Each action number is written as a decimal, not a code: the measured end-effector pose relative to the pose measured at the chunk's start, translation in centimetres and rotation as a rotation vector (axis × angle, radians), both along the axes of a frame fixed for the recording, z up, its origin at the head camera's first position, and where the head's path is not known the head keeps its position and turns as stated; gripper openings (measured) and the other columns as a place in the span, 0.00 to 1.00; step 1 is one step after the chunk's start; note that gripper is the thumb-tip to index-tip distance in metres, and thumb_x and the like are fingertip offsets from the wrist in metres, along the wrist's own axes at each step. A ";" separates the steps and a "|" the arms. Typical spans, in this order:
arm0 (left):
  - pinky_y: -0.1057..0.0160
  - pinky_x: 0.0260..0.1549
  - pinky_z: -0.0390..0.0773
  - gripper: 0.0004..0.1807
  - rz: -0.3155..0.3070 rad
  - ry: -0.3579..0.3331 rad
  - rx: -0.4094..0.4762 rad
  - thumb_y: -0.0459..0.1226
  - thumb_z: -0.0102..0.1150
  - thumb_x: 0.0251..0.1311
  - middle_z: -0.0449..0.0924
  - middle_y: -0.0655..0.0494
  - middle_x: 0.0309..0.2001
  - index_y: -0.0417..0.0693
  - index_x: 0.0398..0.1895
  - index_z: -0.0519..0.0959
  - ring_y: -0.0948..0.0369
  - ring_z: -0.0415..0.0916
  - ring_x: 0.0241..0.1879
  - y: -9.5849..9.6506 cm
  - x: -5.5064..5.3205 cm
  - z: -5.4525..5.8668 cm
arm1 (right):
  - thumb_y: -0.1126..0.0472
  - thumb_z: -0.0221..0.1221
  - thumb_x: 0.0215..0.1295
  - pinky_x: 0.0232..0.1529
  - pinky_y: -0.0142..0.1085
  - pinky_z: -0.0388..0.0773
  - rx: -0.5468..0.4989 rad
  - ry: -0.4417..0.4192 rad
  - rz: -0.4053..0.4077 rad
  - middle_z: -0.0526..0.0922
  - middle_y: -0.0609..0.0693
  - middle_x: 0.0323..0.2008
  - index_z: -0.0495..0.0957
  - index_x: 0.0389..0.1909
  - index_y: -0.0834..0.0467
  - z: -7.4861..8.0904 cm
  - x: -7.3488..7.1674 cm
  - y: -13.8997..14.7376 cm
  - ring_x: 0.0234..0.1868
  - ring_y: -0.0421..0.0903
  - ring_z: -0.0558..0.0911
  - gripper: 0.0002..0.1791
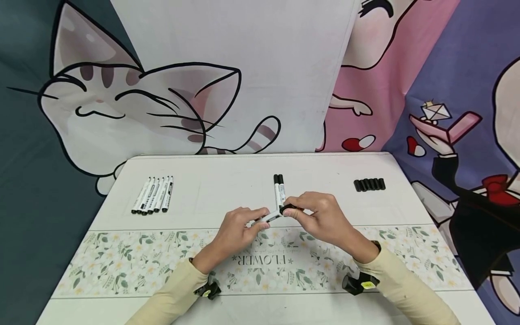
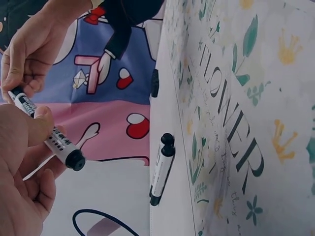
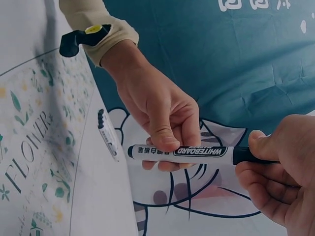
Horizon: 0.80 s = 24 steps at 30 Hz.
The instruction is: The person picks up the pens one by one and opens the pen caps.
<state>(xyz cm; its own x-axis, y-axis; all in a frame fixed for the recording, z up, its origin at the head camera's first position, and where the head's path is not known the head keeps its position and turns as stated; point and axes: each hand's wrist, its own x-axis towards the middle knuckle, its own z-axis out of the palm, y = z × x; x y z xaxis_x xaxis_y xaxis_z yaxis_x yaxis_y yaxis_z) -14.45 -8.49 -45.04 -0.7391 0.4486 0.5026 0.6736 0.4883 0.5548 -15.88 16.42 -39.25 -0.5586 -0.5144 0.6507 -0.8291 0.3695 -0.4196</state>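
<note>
Left hand: the left hand (image 1: 239, 228) grasps the marker's white barrel, thumb on one side and fingers on the other.
Right hand: the right hand (image 1: 318, 216) grasps the black cap at the barrel's other end, pinched by thumb and fingers.
Marker: the marker (image 3: 204, 154) lies lengthwise between the two hands, held up above the table, its plain black end sticking out past the left fingers.
Cap: the cap (image 3: 242, 155) meets the barrel at the right fingertips; these cover much of it, so I cannot tell whether it is fully seated.
Pair: two capped markers (image 1: 277, 192) lie side by side just beyond the hands, caps pointing away from them.
Row: slim white pens (image 1: 160, 194) lie close together well to the left of the left hand, thin tips facing away from the hands.
Spare caps: black caps (image 1: 369, 184) sit in a line beyond the right hand and to its right.
Table: the white table (image 1: 227, 180) carries a floral band (image 1: 162, 253) under the hands.
Backdrop: a cartoon cloth (image 1: 260, 45) hangs beyond both hands.
</note>
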 end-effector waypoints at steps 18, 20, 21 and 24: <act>0.55 0.45 0.81 0.15 0.001 -0.094 -0.008 0.41 0.67 0.67 0.89 0.57 0.48 0.45 0.52 0.87 0.63 0.86 0.45 -0.7 0.2 -0.1 | 0.62 0.73 0.58 0.34 0.34 0.84 0.078 -0.114 -0.046 0.90 0.44 0.38 0.89 0.45 0.54 0.5 0.1 0.5 0.38 0.40 0.86 0.13; 0.55 0.46 0.81 0.14 0.017 -0.102 0.006 0.41 0.67 0.66 0.89 0.58 0.48 0.47 0.52 0.87 0.64 0.86 0.46 -0.8 0.2 -0.2 | 0.63 0.74 0.58 0.31 0.29 0.80 0.063 -0.112 -0.066 0.90 0.43 0.38 0.89 0.45 0.53 0.5 0.1 0.6 0.37 0.39 0.85 0.13; 0.55 0.46 0.82 0.14 0.022 -0.103 0.018 0.41 0.68 0.66 0.89 0.58 0.47 0.47 0.51 0.87 0.63 0.85 0.45 -0.9 0.2 -0.2 | 0.63 0.74 0.58 0.29 0.26 0.78 0.053 -0.112 -0.076 0.89 0.43 0.37 0.89 0.45 0.53 0.5 0.0 0.7 0.36 0.39 0.84 0.13; 0.55 0.44 0.83 0.13 0.032 -0.106 0.044 0.40 0.68 0.66 0.88 0.58 0.47 0.48 0.51 0.87 0.63 0.85 0.44 -1.2 0.2 -0.2 | 0.63 0.75 0.56 0.24 0.24 0.74 0.015 -0.111 -0.111 0.89 0.42 0.36 0.89 0.44 0.52 0.5 0.0 0.9 0.35 0.40 0.82 0.14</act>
